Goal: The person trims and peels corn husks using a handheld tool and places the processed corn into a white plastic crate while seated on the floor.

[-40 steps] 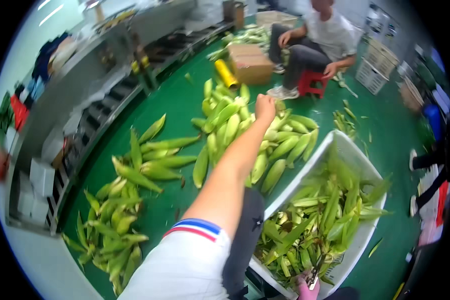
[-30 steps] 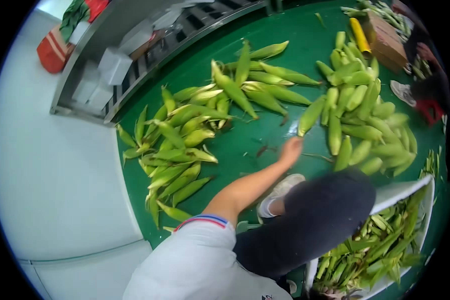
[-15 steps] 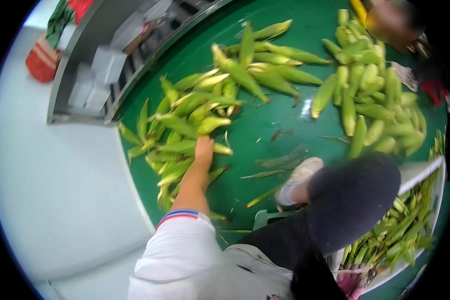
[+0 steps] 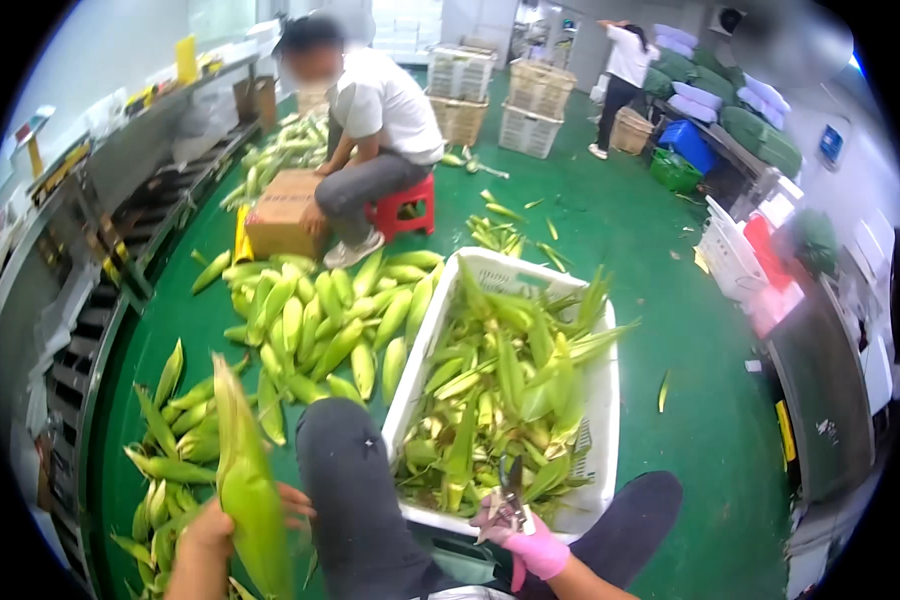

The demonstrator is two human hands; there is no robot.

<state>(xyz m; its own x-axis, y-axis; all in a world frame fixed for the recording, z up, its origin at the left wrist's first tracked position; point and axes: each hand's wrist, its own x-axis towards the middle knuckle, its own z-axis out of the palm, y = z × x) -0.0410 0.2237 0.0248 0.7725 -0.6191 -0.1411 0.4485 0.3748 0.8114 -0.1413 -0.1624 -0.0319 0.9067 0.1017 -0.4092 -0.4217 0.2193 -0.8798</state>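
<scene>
An unhusked ear of corn (image 4: pixel 245 480) stands almost upright in my left hand (image 4: pixel 208 535), whose fingers wrap around it and show on its far side. My right hand (image 4: pixel 535 548), in a pink glove, grips pruning shears (image 4: pixel 511 495) with their blades pointing up over the near rim of a white plastic crate (image 4: pixel 425 345). Green husk leaves (image 4: pixel 505 375) and cut pieces heap inside that crate. Left of my knee lies a pile of untrimmed corn ears (image 4: pixel 165 465). Smoother, trimmed ears (image 4: pixel 315 325) spread over the floor ahead.
Ahead, a co-worker (image 4: pixel 385 100) sits on a red stool (image 4: pixel 410 207) beside a cardboard box (image 4: pixel 282 215). A roller conveyor (image 4: pixel 100 320) runs along the left. Stacked crates (image 4: pixel 532 105) and another person (image 4: pixel 625 75) are farther back. A metal bench (image 4: pixel 820 350) stands at right.
The view has swung from the left pile to the crate ahead. My left hand has lifted a corn ear off the pile. My right hand with the shears now shows over the crate's near edge.
</scene>
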